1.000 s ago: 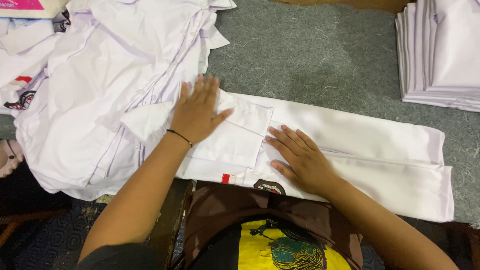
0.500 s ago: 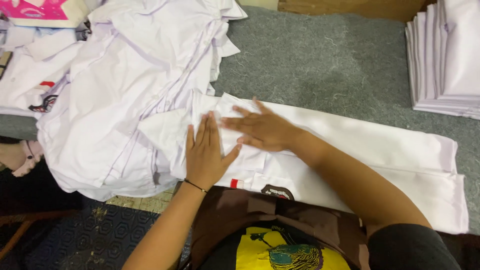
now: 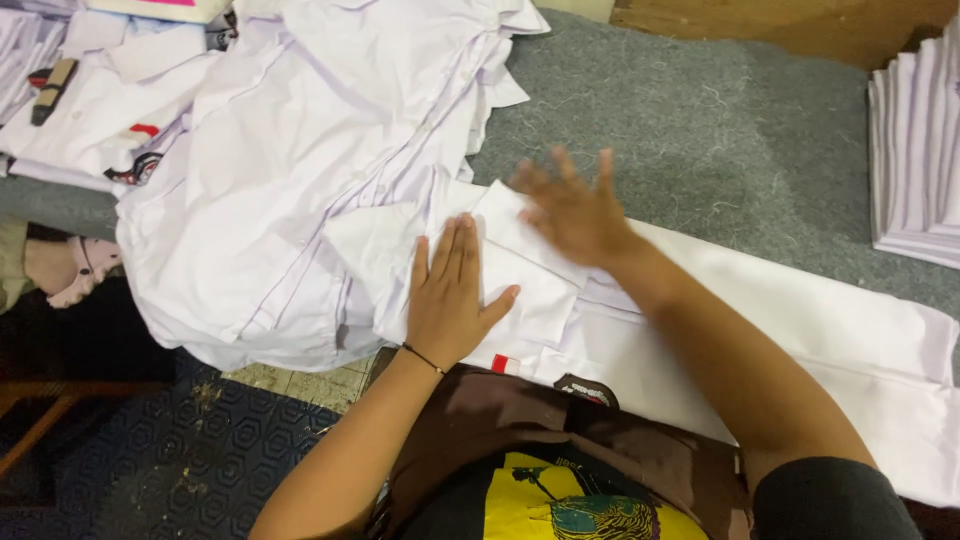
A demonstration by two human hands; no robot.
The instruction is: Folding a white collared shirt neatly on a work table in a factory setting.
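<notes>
The shirt [image 3: 760,330] lies folded into a long white band on the grey table [image 3: 720,130], its long axis running from about 10 o'clock near the hands down to 4 o'clock at the right edge of the view. Its near end, where a folded sleeve or panel doubles over, sits directly under both hands, so neither has to travel to reach it. The left hand [image 3: 448,300] is the one planted: palm down, fingers together and pointing to 12 o'clock, thumb spread toward 3 o'clock, pressing the fold flat and gripping nothing; a thin dark band circles its wrist. The right hand [image 3: 572,208] lies just at 1 o'clock from the left one, open with fingers splayed toward 11 o'clock, blurred, over the upper edge of the fold; whether it touches the cloth or hovers just above cannot be told, but it grasps nothing. The right forearm crosses the shirt diagonally from 5 o'clock, roughly along the band's own axis. At 10 o'clock from the hands a loose pile [image 3: 300,170] of white shirts overlaps the band's end, and at 3 o'clock, well apart, a neat stack [image 3: 915,150] of folded ones rests at the table's far right.
</notes>
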